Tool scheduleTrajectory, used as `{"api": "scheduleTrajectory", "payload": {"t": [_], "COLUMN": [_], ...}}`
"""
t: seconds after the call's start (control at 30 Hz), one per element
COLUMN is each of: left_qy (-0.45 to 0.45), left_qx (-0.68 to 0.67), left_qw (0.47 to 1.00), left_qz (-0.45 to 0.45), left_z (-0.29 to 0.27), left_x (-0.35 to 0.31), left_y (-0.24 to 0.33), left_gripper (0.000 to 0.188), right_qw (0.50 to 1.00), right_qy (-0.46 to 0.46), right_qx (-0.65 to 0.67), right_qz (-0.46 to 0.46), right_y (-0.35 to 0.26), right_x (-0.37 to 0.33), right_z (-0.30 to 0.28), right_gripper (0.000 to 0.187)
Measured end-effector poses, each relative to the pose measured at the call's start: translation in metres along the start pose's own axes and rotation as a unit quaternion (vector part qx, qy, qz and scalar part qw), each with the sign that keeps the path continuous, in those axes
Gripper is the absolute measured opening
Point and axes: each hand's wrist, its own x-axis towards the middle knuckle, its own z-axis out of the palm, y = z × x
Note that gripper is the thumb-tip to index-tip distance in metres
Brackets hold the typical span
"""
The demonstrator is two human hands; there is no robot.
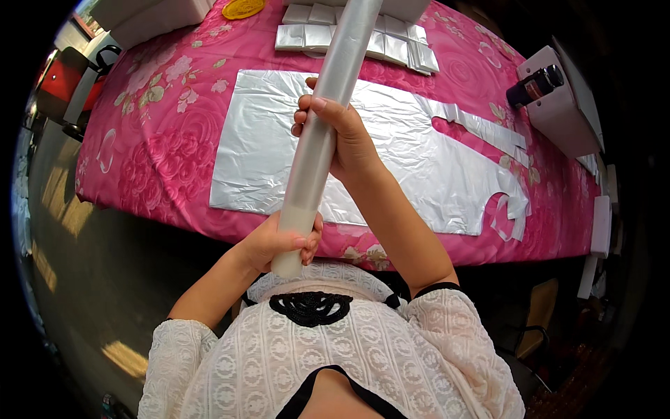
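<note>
Both hands grip a long, translucent whitish roll of plastic film (pixel 315 155), held at a slant above the table's near edge. My left hand (pixel 269 241) is closed round its lower end, close to my body. Further up, my right hand (pixel 343 133) wraps the roll near its middle, thumb across the front. Beneath it a large silvery plastic bag (pixel 262 140) with strap-like handles lies flat, handles toward the right. The roll's upper end runs out of view at the top.
A pink flowered cloth (pixel 167 160) covers the table. Folded silvery packets (pixel 394 49) lie in rows at the far side. A yellow object (pixel 242 8) is at far left. On the right, a dark bottle (pixel 535 86) lies against a white box (pixel 569 112).
</note>
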Motion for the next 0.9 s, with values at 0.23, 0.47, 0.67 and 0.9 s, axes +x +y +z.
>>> {"api": "scheduleTrajectory", "payload": {"t": [0.23, 0.47, 0.67, 0.9], "left_qy": [-0.09, 0.208, 0.206, 0.15], "left_qx": [-0.012, 0.197, 0.195, 0.159], "left_qw": [0.995, 0.957, 0.943, 0.943], "left_qz": [-0.045, 0.054, -0.172, -0.252], "left_z": [-0.009, -0.028, -0.049, -0.066], "left_x": [0.003, 0.019, -0.005, -0.044], "left_y": [-0.005, -0.022, -0.034, -0.046], "left_gripper": [0.045, 0.054, 0.066, 0.051], "right_qw": [1.0, 0.98, 0.967, 0.942], "right_qy": [0.028, 0.154, 0.243, 0.302], "right_qx": [-0.013, -0.124, -0.056, -0.143], "right_qz": [0.003, 0.001, 0.055, -0.003], "right_y": [0.004, 0.065, 0.068, -0.015], "right_x": [-0.02, -0.033, -0.022, 0.01], "right_z": [-0.009, -0.037, -0.083, -0.171], "right_gripper": [0.062, 0.053, 0.05, 0.032]}}
